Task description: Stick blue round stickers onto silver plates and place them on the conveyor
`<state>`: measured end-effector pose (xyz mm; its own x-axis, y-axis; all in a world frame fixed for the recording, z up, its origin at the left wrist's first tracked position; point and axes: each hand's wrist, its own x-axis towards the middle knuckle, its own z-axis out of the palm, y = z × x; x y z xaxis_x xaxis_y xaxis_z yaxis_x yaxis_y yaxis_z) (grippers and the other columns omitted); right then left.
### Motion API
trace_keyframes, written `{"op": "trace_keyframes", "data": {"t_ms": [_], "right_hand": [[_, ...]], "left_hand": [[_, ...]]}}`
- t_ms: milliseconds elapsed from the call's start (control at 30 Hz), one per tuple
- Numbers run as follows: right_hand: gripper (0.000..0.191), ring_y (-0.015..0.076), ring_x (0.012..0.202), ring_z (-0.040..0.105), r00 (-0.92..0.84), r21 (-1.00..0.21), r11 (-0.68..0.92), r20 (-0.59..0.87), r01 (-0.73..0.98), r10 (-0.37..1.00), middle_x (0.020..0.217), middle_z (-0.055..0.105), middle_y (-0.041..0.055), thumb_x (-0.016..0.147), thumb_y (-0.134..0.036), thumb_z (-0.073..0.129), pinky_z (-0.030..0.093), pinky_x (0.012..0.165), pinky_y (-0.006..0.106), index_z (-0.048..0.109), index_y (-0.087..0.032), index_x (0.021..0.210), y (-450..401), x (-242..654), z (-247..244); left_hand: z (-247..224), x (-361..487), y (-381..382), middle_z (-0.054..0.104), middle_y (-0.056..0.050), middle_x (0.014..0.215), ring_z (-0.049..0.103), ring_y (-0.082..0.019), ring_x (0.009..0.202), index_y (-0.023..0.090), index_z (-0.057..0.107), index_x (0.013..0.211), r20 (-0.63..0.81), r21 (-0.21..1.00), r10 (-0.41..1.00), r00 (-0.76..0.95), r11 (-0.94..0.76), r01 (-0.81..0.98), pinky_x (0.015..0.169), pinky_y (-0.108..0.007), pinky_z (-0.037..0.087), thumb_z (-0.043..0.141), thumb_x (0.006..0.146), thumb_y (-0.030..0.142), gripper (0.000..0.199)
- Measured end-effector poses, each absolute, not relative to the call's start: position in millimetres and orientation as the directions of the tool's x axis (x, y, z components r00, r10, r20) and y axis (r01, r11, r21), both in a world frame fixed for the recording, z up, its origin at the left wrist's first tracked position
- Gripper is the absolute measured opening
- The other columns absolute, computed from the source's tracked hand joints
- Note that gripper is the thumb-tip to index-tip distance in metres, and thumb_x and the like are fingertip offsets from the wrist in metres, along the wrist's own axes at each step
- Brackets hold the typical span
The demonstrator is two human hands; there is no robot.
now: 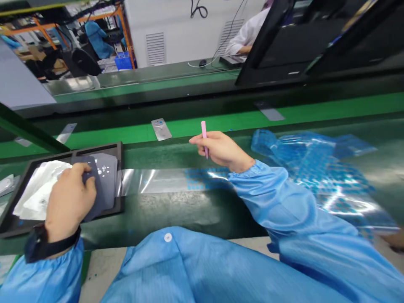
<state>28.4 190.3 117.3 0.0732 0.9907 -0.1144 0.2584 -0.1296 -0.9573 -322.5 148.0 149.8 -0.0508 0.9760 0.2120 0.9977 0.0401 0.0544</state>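
My left hand (pixel 72 191) is over a black tray (pixel 121 185) at the left, its thumb and fingers closed on the edge of a dark grey sheet (pixel 96 198). Under and beside that sheet lie grey plates (pixel 109 181) with small holes, and white sheets (pixel 34 193) fill the tray's left part. My right hand (pixel 221 148) holds a pink pen-like tool (pixel 204 132) upright above the bench. Below it a clear film strip (pixel 164 181) with blue dots runs from the tray to beneath my right sleeve.
A silver plate (pixel 161 129) lies on the green strip behind. Clear film with blue dots (pixel 322 168) is piled at the right. Black monitors (pixel 303 42) stand at the back right, near a person in a white sleeve (pixel 249 33). A green post (pixel 31 128) crosses the left.
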Motion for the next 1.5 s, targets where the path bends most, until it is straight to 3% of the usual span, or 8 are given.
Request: {"op": "trace_keyframes", "data": {"t_ms": [67,167,267,400,533,867,1333,1500], "right_hand": [[0.024,0.0125,0.057,0.052,0.066,-0.982,-0.13,-0.122,0.139,0.99,0.066,0.06,0.0035,0.079,-0.037,0.062,0.044,0.054,0.025,0.064,-0.016,0.068,179.0,28.8,109.0],[0.032,0.0098,0.051,0.048,0.052,-0.972,-0.134,-0.127,0.191,0.991,0.056,0.055,-0.0004,0.084,-0.042,0.059,0.041,0.047,0.021,0.066,-0.016,0.067,166.8,25.6,94.3],[0.035,0.0074,0.039,0.043,-0.011,-0.946,-0.258,-0.265,0.195,0.964,0.046,0.049,-0.0037,0.088,-0.043,0.057,0.035,0.037,0.018,0.064,-0.015,0.068,162.1,22.8,82.7],[0.025,0.0096,0.045,0.058,-0.03,-0.932,-0.346,-0.351,0.103,0.936,0.054,0.063,0.0014,0.087,-0.03,0.063,0.049,0.044,0.019,0.059,-0.015,0.067,163.9,22.4,73.1],[0.018,0.009,0.046,0.061,0.005,-0.949,-0.294,-0.295,0.112,0.956,0.055,0.065,0.0009,0.078,-0.013,0.071,0.052,0.046,0.017,0.057,-0.014,0.067,169.3,24.0,63.7],[0.018,0.0107,0.047,0.064,0.079,-0.926,-0.332,-0.323,0.18,0.943,0.059,0.067,0.0023,0.086,-0.012,0.063,0.055,0.044,0.019,0.056,-0.015,0.069,177.2,24.3,52.1],[0.023,0.0095,0.045,0.062,0.068,-0.909,-0.368,-0.361,0.194,0.93,0.052,0.063,0.0008,0.086,-0.013,0.063,0.052,0.043,0.016,0.057,-0.014,0.064,178.9,26.7,51.2],[0.028,0.0091,0.043,0.06,-0.009,-0.93,-0.352,-0.355,0.105,0.935,0.049,0.064,0.0013,0.081,-0.03,0.071,0.05,0.043,0.016,0.057,-0.015,0.062,168.9,23.4,61.8]], "left_hand": [[156.1,-295.7,137.9,0.057,-0.007,0.092,0.061,-0.027,0.078,0.023,0.054,0.099,0.208,-0.018,0.975,0.075,-0.073,0.997,0.068,-0.04,0.052,0.044,0.083,0.018,0.019],[149.8,-242.5,129.6,0.054,-0.012,0.104,0.062,-0.022,0.067,0.017,0.056,0.102,-0.008,-0.088,0.977,0.212,-0.212,0.973,0.059,-0.035,0.051,0.038,0.083,0.009,0.027],[129.9,-193.1,127.0,0.049,-0.018,0.116,0.067,-0.022,0.07,0.013,0.055,0.111,-0.217,-0.062,0.931,0.295,-0.315,0.947,0.06,-0.034,0.052,0.033,0.083,0.003,0.037],[104.8,-158.1,120.5,0.049,-0.018,0.115,0.069,-0.025,0.075,0.017,0.047,0.13,-0.326,0.047,0.869,0.371,-0.377,0.925,0.063,-0.036,0.053,0.031,0.088,0.008,0.046],[93.6,-155.1,113.5,0.05,-0.018,0.115,0.069,-0.027,0.076,0.022,0.03,0.146,-0.297,0.139,0.869,0.395,-0.37,0.919,0.066,-0.04,0.052,0.034,0.094,0.025,0.053],[61.5,-186.4,145.5,0.047,-0.011,0.143,0.028,-0.036,0.137,0.026,0.054,0.13,-0.112,0.328,0.802,0.587,-0.528,0.783,0.102,-0.058,0.035,0.062,0.082,0.031,0.049],[48.5,-196.5,141.6,0.061,-0.007,0.133,0.03,-0.038,0.137,0.023,0.066,0.112,-0.102,0.436,0.84,0.533,-0.444,0.783,0.104,-0.059,0.03,0.072,0.076,0.041,0.041],[42.0,-197.8,137.7,0.065,-0.007,0.124,0.035,-0.036,0.132,0.023,0.066,0.112,-0.046,0.483,0.85,0.525,-0.441,0.756,0.102,-0.055,0.031,0.073,0.076,0.041,0.041]]}}
